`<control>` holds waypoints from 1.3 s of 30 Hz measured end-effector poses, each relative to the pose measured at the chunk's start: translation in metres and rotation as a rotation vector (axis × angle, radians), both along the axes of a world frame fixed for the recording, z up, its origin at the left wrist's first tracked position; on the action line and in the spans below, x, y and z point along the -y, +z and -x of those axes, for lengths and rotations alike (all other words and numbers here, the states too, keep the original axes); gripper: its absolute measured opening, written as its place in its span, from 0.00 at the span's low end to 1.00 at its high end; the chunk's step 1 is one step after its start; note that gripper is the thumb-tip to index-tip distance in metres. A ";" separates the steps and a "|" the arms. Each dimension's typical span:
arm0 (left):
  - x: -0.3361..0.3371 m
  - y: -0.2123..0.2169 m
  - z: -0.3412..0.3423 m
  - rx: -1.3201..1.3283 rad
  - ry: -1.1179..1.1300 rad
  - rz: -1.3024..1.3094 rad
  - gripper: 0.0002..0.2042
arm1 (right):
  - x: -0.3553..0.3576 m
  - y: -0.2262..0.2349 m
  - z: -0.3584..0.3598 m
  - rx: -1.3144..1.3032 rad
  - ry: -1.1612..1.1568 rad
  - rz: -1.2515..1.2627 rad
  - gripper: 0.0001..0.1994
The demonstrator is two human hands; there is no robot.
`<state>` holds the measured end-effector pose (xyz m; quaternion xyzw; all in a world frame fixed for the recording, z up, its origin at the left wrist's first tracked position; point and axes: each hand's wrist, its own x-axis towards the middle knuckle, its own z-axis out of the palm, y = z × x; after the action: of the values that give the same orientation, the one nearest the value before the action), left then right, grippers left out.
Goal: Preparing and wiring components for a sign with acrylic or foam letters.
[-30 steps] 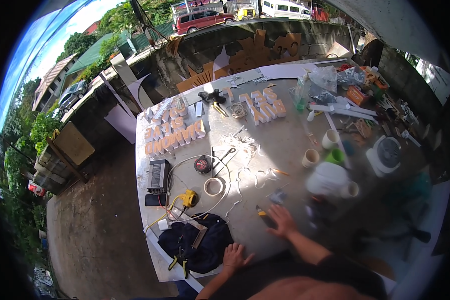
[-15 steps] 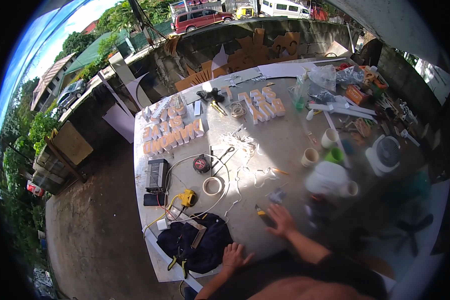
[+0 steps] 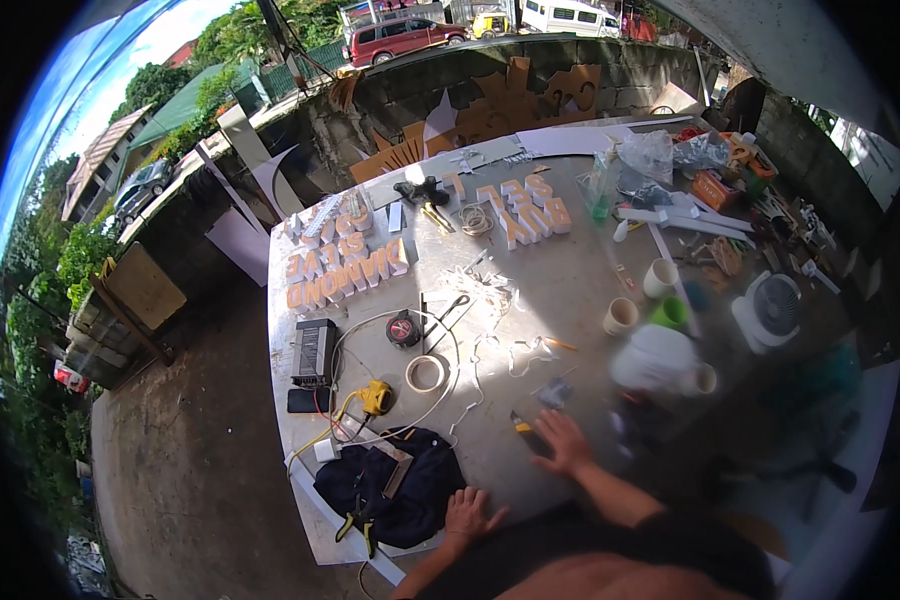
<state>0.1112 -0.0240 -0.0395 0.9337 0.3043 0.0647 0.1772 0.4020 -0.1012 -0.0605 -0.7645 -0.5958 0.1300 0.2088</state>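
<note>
My left hand (image 3: 470, 513) rests on the metal tabletop (image 3: 530, 500) near its front edge, fingers spread, beside a dark navy cloth (image 3: 435, 480). My right hand (image 3: 567, 445) lies palm down farther right, fingers apart and nothing gripped. Just left of its fingers is a yellow-and-black utility knife (image 3: 519, 422), partly covered by them. A small clear plastic piece (image 3: 555, 391) lies beyond the fingertips. Yellow-and-black pliers (image 3: 368, 537) sit at the cloth's near edge.
Tape roll (image 3: 426, 374), tape measure (image 3: 403, 329), yellow plug (image 3: 375, 397) and black power supply (image 3: 314, 352) lie to the left. Cut-out letters (image 3: 348, 275) stand farther back. Cups (image 3: 620, 316), a white jug (image 3: 653, 358) and a small fan (image 3: 773, 305) are on the right.
Both hands stay in place. At the lower right, the dark blade-like shape looks different and more blurred.
</note>
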 end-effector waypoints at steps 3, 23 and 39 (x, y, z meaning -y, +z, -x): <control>0.000 -0.001 0.000 0.009 0.002 -0.004 0.26 | 0.000 -0.001 0.000 0.010 -0.001 -0.016 0.45; -0.001 -0.013 0.003 0.010 -0.006 -0.047 0.27 | 0.000 -0.006 -0.002 -0.020 -0.007 0.025 0.48; 0.000 -0.010 0.003 -0.070 0.008 0.015 0.29 | 0.001 -0.007 -0.001 -0.008 -0.006 0.018 0.48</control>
<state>0.1082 -0.0243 -0.0493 0.9329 0.3144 0.0305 0.1731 0.4032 -0.1020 -0.0671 -0.7675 -0.5916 0.1379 0.2046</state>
